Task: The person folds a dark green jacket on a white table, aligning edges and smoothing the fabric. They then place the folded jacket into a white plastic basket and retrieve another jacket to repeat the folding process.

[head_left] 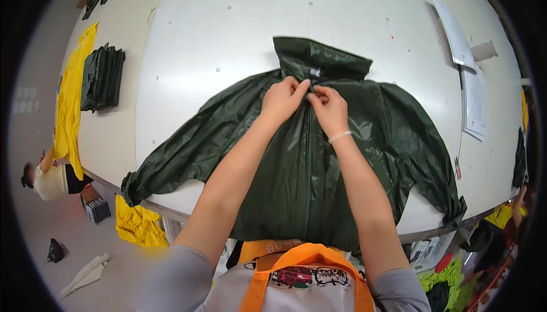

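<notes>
A dark green, shiny jacket (282, 181) lies spread on the white table, its collar away from me and both sleeves stretched out to the sides. The collar (336, 60) stands up at the top, with a small white label inside. A front closure strip (309, 169) runs down the middle. Just below the collar, my left hand (279, 104) pinches the jacket's front edge. Close beside it, fingertips nearly touching, my right hand (331, 108) also pinches the fabric there. What exactly lies between the fingertips is partly hidden.
On the left side of the table (239, 33) are a folded dark green stack (102, 78) and a yellow garment (71, 107). Paper sheets (474, 104) and small red-handled snips (457, 168) lie at right. Another person (54, 181) is beyond the left edge. Yellow fabric (137, 221) hangs below the table.
</notes>
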Demonstrator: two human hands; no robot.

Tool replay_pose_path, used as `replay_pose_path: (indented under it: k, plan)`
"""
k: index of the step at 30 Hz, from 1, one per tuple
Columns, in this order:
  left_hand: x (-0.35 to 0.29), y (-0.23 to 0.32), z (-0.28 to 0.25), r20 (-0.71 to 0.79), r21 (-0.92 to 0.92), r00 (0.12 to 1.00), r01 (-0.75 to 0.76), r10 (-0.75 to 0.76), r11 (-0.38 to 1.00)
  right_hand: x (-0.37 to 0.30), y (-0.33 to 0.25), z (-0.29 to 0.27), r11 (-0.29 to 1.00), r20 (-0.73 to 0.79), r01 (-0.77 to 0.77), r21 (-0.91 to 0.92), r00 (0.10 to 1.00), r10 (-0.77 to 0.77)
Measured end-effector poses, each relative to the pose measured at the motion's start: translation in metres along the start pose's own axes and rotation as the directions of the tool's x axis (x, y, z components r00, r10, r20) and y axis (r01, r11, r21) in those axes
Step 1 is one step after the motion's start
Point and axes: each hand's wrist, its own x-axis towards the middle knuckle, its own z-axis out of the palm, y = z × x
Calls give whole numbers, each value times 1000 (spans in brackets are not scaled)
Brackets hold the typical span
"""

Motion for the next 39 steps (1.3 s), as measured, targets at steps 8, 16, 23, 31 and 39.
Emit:
replay_pose_path:
  k: [8,16,23,31,39]
  plan:
    - [-111,2,7,329,506,908,64,-261,860,-133,-17,-52,950,287,-296,-96,906,311]
    - [-116,-16,-3,711,-100,643,494,-285,864,-162,2,-35,978,80,-210,-5,975,209]
    - [-131,-21,-13,738,-378,671,500,-73,779,-167,-12,-25,980,83,-180,82,981,173]
    - [-158,-27,-7,628,-568,771,546,-105,615,-163,-8,-15,915,162,-376,145,921,353]
    - [-187,-40,4,336,-845,935,353,-114,402,-157,13,-15,725,314,-553,411,832,457]
